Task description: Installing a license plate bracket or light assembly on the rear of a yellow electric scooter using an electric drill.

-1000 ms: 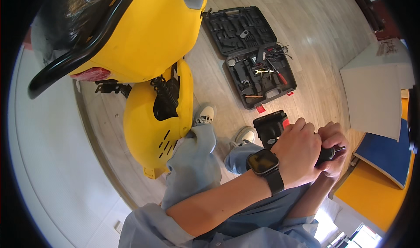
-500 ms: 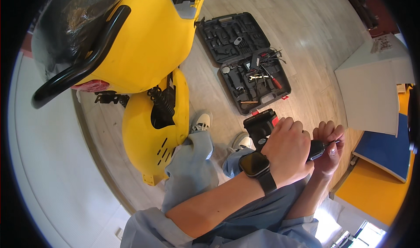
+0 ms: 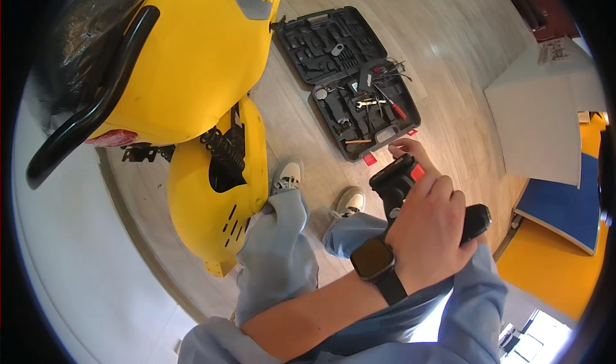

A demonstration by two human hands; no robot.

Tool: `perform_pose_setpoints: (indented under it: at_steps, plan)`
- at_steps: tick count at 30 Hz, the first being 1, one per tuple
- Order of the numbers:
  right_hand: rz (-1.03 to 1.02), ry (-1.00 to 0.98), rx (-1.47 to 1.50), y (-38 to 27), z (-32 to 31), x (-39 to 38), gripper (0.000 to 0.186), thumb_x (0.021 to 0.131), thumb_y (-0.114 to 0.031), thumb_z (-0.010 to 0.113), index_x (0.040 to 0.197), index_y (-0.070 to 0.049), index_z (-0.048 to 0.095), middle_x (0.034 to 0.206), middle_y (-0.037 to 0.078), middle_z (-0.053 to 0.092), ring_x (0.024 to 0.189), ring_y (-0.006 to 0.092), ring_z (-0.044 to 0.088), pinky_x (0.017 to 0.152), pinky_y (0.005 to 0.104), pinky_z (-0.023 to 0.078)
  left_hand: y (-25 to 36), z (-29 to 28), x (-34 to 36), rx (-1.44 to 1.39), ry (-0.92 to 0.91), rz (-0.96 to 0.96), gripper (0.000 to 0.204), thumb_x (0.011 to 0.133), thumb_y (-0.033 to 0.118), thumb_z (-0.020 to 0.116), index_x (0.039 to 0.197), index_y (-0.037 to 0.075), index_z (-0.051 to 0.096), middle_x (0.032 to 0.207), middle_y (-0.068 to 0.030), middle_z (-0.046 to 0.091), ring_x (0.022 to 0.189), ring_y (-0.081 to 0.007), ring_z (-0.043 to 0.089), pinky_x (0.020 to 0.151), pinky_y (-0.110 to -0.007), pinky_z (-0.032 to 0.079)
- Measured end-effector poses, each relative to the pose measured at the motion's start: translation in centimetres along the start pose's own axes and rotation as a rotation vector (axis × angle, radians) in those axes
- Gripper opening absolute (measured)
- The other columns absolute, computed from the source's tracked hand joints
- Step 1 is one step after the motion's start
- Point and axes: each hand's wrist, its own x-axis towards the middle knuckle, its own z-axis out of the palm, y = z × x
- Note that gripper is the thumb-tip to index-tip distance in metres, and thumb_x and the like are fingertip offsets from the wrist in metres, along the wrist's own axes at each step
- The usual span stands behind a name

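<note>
A black cordless drill (image 3: 476, 223) with a red patch is in my left hand (image 3: 427, 226), its fingers wrapped round the body. The drill's front end points right, and no bit shows in it. The battery end (image 3: 393, 178) lies toward the tool case. My right hand (image 3: 414, 152) reaches out beyond the drill, close to the near edge of the open tool case (image 3: 385, 142). Its fingers are bent together; whatever they hold is too small or hidden to tell. My left hand and the drill cover part of the right forearm.
In the case lie a red-handled screwdriver (image 3: 398, 111), a wrench (image 3: 370, 103) and cables. A yellow scooter-like body (image 3: 186, 62) with a black bar (image 3: 96, 101) stands at left. White furniture (image 3: 532, 120) and a blue panel (image 3: 561, 203) are at right.
My right hand has left the drill's front end and moved forward and left toward the case. The thin bit at the drill's tip no longer shows there. My left hand keeps the drill.
</note>
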Motion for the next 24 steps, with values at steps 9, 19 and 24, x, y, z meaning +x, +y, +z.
perform_pose_setpoints:
  at_steps: [9, 19, 24]
  plan:
    - [-0.083, -0.012, -0.487, 3.2, 8.9, 11.7, 0.02, 0.091, -0.018, 0.062, 0.103, -0.002, 0.06, 0.1, 0.006, 0.063, 0.09, 0.0144, 0.06, 0.076, 0.0256, 0.047, -1.2, -2.3, 1.4, 0.168, 0.008, -0.006, 0.032, 0.07, 0.025, 0.068, 0.082, -0.003, 0.058, 0.083, -0.0133, 0.046, 0.086, -0.0283, 0.044, 0.089, -0.038, 0.039]
    - [-0.233, -0.117, -0.25, -0.6, 17.6, 14.6, 0.021, 0.091, -0.017, 0.063, 0.105, -0.002, 0.061, 0.1, 0.006, 0.065, 0.09, 0.0143, 0.061, 0.075, 0.0262, 0.048, -0.7, -1.1, 2.7, 0.173, 0.227, -0.113, 0.034, 0.074, 0.027, 0.067, 0.09, -0.004, 0.065, 0.084, -0.0135, 0.05, 0.088, -0.0275, 0.044, 0.089, -0.043, 0.038]
    - [-0.265, -0.088, -0.107, -1.6, 18.0, 14.0, 0.022, 0.09, -0.017, 0.063, 0.106, -0.002, 0.061, 0.1, 0.007, 0.066, 0.089, 0.0143, 0.062, 0.075, 0.0265, 0.049, -0.8, -0.8, 2.5, 0.173, 0.214, -0.12, 0.032, 0.072, 0.026, 0.069, 0.083, -0.003, 0.062, 0.083, -0.0132, 0.049, 0.087, -0.0273, 0.044, 0.085, -0.04, 0.039]
